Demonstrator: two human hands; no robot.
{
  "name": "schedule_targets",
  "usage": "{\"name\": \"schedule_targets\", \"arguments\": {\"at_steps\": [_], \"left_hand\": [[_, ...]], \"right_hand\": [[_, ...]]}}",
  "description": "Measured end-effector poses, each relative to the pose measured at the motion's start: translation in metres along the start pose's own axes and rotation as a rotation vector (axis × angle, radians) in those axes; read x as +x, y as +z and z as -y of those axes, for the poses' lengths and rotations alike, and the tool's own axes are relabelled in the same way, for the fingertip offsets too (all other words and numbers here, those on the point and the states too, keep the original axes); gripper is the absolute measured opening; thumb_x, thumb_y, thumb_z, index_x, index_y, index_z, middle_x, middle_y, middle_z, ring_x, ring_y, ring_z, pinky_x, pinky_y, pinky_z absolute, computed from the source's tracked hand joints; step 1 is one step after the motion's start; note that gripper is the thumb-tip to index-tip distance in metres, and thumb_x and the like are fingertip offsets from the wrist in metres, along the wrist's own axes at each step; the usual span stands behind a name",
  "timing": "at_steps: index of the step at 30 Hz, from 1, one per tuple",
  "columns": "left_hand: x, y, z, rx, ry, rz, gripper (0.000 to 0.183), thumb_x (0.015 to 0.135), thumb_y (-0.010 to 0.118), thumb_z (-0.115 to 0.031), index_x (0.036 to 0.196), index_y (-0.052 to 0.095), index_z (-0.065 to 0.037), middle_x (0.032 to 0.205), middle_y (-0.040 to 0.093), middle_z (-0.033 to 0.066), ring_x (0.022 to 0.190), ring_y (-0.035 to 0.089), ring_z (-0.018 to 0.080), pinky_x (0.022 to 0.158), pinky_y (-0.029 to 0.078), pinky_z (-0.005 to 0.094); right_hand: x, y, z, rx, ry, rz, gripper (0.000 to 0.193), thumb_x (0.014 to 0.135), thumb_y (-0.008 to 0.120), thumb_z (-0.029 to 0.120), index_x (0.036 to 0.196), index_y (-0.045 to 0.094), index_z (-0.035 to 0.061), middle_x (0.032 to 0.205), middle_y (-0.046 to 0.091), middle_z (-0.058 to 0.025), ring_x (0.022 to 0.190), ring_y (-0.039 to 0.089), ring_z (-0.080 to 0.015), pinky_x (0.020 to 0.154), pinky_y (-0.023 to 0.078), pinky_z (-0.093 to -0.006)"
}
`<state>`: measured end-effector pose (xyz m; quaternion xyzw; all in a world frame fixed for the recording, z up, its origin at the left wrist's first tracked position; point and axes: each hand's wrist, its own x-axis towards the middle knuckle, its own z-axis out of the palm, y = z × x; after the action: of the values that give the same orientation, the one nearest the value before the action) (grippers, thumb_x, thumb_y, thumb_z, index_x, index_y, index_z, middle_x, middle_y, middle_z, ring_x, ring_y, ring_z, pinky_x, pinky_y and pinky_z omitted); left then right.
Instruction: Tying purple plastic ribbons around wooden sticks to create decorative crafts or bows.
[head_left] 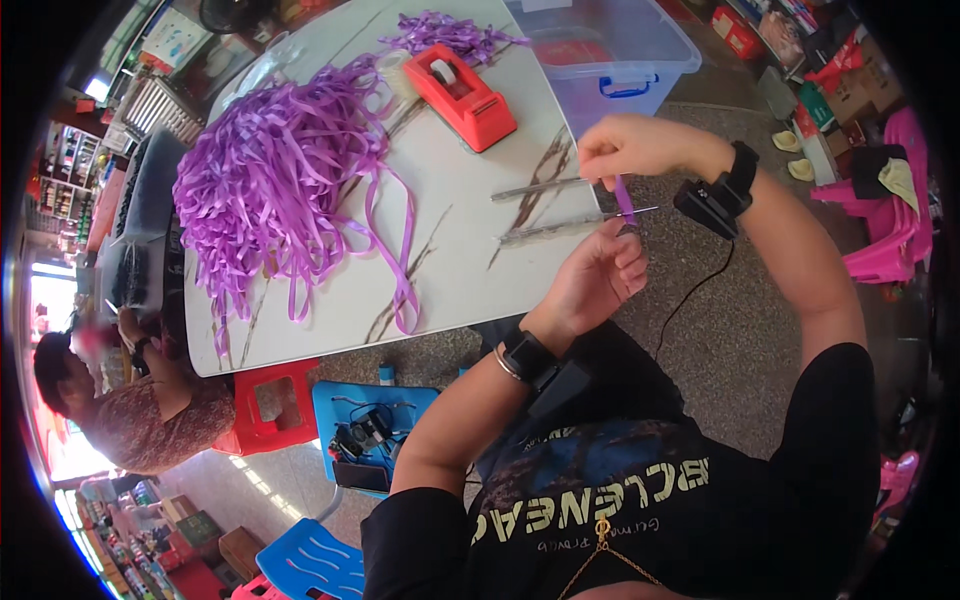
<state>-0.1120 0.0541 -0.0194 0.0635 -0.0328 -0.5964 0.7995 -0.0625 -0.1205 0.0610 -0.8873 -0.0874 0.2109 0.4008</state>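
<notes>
Just off the table's right edge, a short piece of purple ribbon (624,194) runs between my two hands. My right hand (640,147) pinches its upper end with thumb and fingers. Below it, the curled fingers of my left hand (603,272) are closed on the lower end. Two thin metal rods lie across the table edge beside my hands: an upper rod (540,189) and a lower rod (550,230). A narrow pointed tip crosses the ribbon; I cannot tell what it belongs to. A large heap of purple ribbons (285,180) spreads over the table's left half.
The marbled white table (460,270) also bears a red tape dispenser (462,98), a tape roll (397,75) and a smaller ribbon pile (445,36). Beyond its right edge stands a clear plastic bin (625,75). Another person (140,400) sits at the left. A blue stool (375,430) holds devices.
</notes>
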Motion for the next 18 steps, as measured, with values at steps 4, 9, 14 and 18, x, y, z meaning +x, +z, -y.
{"name": "schedule_targets", "arguments": {"at_steps": [4, 9, 14, 18], "left_hand": [[0.001, 0.002, 0.002, 0.021, -0.002, 0.021, 0.012, 0.084, 0.044, -0.011, 0.096, 0.043, -0.012, 0.066, 0.033, -0.0024, 0.063, 0.036, 0.0101, 0.059, 0.033, 0.0242], [0.001, 0.002, 0.002, 0.060, 0.007, 0.007, 0.015, 0.084, 0.044, -0.012, 0.099, 0.043, -0.011, 0.066, 0.033, -0.0024, 0.063, 0.036, 0.0099, 0.059, 0.033, 0.0240], [0.000, 0.002, 0.002, 0.070, 0.016, -0.001, 0.016, 0.084, 0.044, -0.012, 0.099, 0.043, -0.010, 0.066, 0.033, -0.0023, 0.063, 0.036, 0.0098, 0.059, 0.033, 0.0238], [0.001, 0.000, 0.003, 0.070, 0.018, 0.009, 0.015, 0.083, 0.045, -0.012, 0.098, 0.043, -0.011, 0.066, 0.033, -0.0023, 0.062, 0.036, 0.0097, 0.059, 0.033, 0.0238]], "right_hand": [[-0.018, 0.002, -0.009, -0.134, 0.066, 0.064, 0.020, 0.080, 0.057, 0.021, 0.075, 0.058, 0.0021, 0.060, 0.059, -0.0029, 0.056, 0.055, -0.0096, 0.051, 0.040, -0.0251], [-0.025, 0.003, -0.008, -0.381, 0.115, 0.037, 0.018, 0.077, 0.058, 0.024, 0.073, 0.060, 0.0070, 0.060, 0.060, -0.0029, 0.056, 0.058, -0.0168, 0.052, 0.042, -0.0308], [-0.028, 0.009, -0.001, -0.664, 0.111, -0.068, 0.017, 0.073, 0.060, 0.027, 0.070, 0.060, 0.0108, 0.062, 0.060, -0.0044, 0.061, 0.059, -0.0239, 0.055, 0.043, -0.0362], [-0.025, 0.012, 0.004, -0.834, 0.068, -0.101, 0.018, 0.070, 0.063, 0.028, 0.066, 0.062, 0.0111, 0.063, 0.060, -0.0068, 0.064, 0.059, -0.0270, 0.055, 0.045, -0.0380]]}}
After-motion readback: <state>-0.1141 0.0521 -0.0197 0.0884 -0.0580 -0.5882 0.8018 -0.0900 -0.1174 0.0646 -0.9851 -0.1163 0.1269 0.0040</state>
